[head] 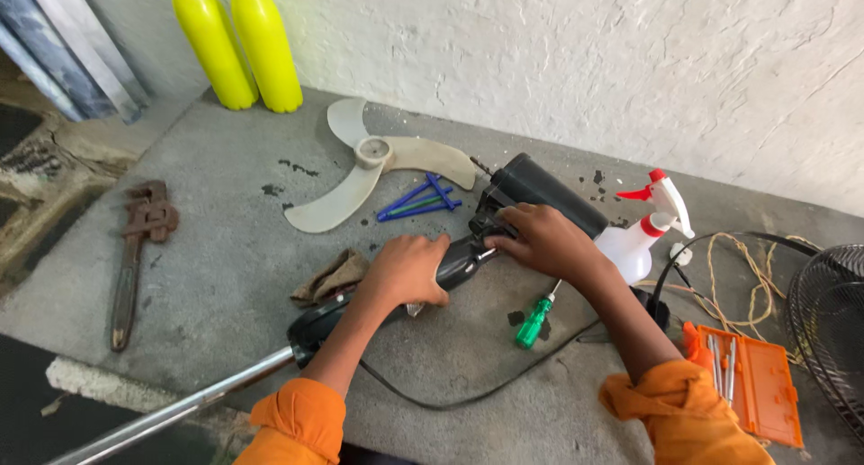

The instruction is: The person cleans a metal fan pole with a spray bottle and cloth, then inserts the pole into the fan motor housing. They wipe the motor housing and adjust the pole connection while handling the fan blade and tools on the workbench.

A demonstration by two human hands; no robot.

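1. The black plastic fan motor housing (531, 195) is laid on the grey concrete floor (225, 249), its chrome pole (171, 411) beside it.
2. Its neck is pressed down by the left hand (407, 269), fingers curled closed on it.
3. The right hand (544, 240) is closed over the housing's joint; dismantling seems underway, so the green-handled screwdriver (535, 322) just below the housing is probably needed.
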